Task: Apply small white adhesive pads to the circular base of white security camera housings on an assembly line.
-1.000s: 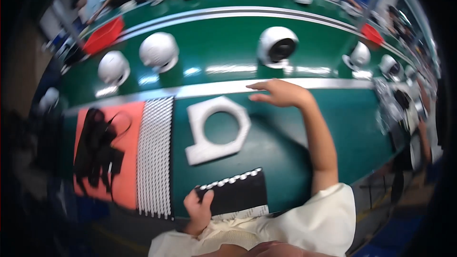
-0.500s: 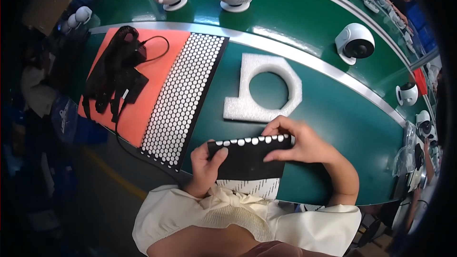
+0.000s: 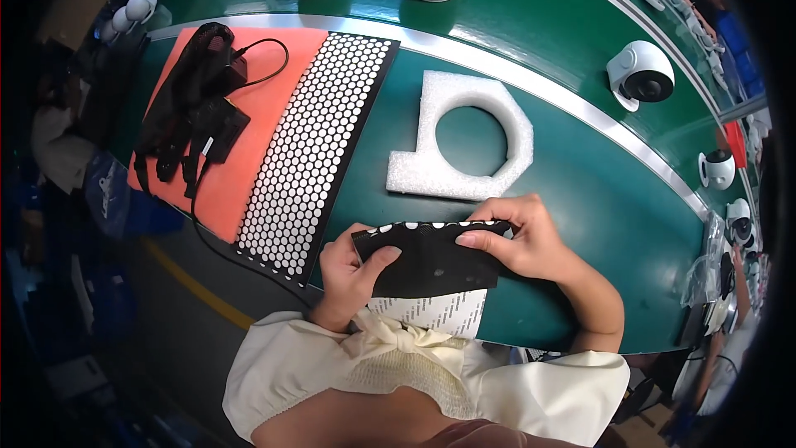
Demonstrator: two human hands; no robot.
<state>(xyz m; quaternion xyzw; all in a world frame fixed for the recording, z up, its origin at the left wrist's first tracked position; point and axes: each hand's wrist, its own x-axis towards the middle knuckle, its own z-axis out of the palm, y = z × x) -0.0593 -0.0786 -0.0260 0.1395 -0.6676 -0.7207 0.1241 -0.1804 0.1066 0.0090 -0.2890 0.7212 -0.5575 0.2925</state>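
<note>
Low over the table's front edge, both hands grip a black sheet (image 3: 431, 261) bearing a row of white round dots along its upper, folded edge. A white backing strip (image 3: 427, 311) with printed marks shows below it. My left hand (image 3: 350, 275) is closed on the sheet's left end, thumb on the black face. At the right end, my right hand (image 3: 526, 241) pinches the upper edge, thumb in front and fingers behind. Just beyond the hands lies a white foam block (image 3: 518, 137) with a large round hole.
To the left, a sheet of white dots (image 3: 315, 149) lies beside an orange sheet (image 3: 269, 108) that carries black power adapters (image 3: 225, 129) and cables. Past a metal rail (image 3: 489, 56), white round cameras (image 3: 643, 70) stand on a green surface. Clear plastic bags (image 3: 705, 270) lie at the right.
The sheet's dotted edge has tilted and curled, so less of the dots shows. Both thumbs have shifted on the black face. The whole view has moved slightly.
</note>
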